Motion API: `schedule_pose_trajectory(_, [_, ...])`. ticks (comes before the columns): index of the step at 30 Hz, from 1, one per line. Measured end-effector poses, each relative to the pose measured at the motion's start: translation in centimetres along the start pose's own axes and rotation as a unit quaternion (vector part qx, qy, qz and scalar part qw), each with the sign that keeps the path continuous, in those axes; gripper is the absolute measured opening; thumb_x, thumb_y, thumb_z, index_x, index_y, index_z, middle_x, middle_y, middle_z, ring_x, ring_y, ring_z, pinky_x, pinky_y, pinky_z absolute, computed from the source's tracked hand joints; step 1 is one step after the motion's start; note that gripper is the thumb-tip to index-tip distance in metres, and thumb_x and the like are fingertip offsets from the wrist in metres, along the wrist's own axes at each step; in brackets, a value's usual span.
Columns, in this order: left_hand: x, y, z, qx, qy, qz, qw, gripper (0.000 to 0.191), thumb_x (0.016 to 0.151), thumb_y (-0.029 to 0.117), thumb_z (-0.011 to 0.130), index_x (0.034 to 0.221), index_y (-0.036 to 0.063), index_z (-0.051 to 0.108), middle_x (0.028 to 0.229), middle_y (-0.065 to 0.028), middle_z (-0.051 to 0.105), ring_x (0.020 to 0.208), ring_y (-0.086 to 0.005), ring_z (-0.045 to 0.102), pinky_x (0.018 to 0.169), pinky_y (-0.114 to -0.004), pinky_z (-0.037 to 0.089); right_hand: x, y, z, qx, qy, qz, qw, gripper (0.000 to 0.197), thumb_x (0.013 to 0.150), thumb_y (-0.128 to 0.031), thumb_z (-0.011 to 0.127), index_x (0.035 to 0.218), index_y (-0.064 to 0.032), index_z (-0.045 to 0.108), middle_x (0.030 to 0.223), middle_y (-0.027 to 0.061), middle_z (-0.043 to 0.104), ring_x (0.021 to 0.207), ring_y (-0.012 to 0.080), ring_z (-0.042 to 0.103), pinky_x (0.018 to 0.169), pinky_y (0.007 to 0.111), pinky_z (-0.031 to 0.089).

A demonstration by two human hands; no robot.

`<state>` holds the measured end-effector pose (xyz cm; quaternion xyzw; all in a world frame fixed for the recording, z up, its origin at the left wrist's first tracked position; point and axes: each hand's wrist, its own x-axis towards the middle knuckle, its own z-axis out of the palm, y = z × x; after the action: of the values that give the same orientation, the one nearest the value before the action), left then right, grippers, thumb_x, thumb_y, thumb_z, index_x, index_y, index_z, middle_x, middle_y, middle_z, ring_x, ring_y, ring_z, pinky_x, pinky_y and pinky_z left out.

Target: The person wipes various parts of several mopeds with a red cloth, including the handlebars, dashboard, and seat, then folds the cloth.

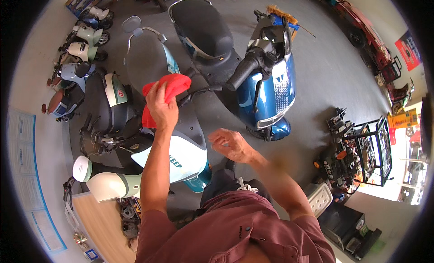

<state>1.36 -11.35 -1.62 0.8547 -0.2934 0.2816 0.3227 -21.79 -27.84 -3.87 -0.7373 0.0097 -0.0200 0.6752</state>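
My left hand [163, 108] grips a folded red cloth [178, 85] over the handlebar area of a white and teal scooter [184, 154]. The cloth hides part of that handlebar, and whether it touches it I cannot tell. My right hand [229, 145] is bent and holds nothing, its fingers loosely curled and apart, just right of the scooter's front panel. Beyond the hands stands a blue scooter [251, 97] with a black seat [203, 27] and a black handlebar grip [242, 75]. A round mirror [131, 24] rises beside the white scooter's dark seat [144, 59].
More scooters [79, 51] are parked closely along the left wall. A wooden-topped table [98, 225] is at the lower left, with a cream scooter part [106, 186] by it. On the right are a black metal rack [371, 151], a white perforated crate [320, 198] and a black box [340, 222].
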Motion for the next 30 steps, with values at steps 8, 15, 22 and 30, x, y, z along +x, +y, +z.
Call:
schedule_pose_trajectory(8, [-1.3,2.5,-0.4,0.067,-0.075,0.125,0.987,0.053,0.077,0.001,0.077,0.129,0.0045,0.068,0.137,-0.012,0.066,0.141,-0.0358,0.05,0.121,-0.061,0.032,2.3,-0.1,-2.3,0.001,-0.095,-0.006,0.995,0.031,0.092,-0.009,0.074,0.12,0.0033,0.069,0.112,0.0159,0.074,0.097,0.0248,0.075,0.088,0.039,0.06])
schedule_pose_trajectory(15, [-6.7,5.8,0.7,0.057,-0.061,0.037,0.996,0.057,0.077,-0.004,0.074,0.133,0.003,0.066,0.142,-0.0135,0.065,0.143,-0.0373,0.05,0.123,-0.061,0.031,-0.2,0.0,-7.6,-0.001,-0.144,-0.026,0.989,0.027,0.091,-0.006,0.073,0.117,0.0032,0.071,0.102,0.0151,0.075,0.093,0.0233,0.074,0.085,0.037,0.061])
schedule_pose_trajectory(22, [-4.9,9.6,3.4,0.09,-0.056,-0.011,0.994,0.063,0.077,-0.005,0.075,0.138,0.0041,0.062,0.145,-0.0154,0.062,0.138,-0.0396,0.053,0.118,-0.052,0.039,-3.1,0.5,-14.9,0.016,-0.19,-0.062,0.98,0.025,0.091,-0.004,0.072,0.115,0.0035,0.07,0.1,0.0148,0.074,0.092,0.0222,0.074,0.083,0.035,0.06])
schedule_pose_trajectory(30, [-3.9,8.6,6.0,0.079,-0.031,-0.032,0.996,0.07,0.075,-0.007,0.076,0.142,0.0087,0.06,0.147,-0.0131,0.06,0.135,-0.0391,0.055,0.116,-0.05,0.04,-2.5,-0.3,-19.6,0.012,-0.217,-0.079,0.973,0.023,0.092,-0.002,0.072,0.114,0.0032,0.07,0.106,0.015,0.073,0.095,0.0254,0.075,0.085,0.036,0.061])
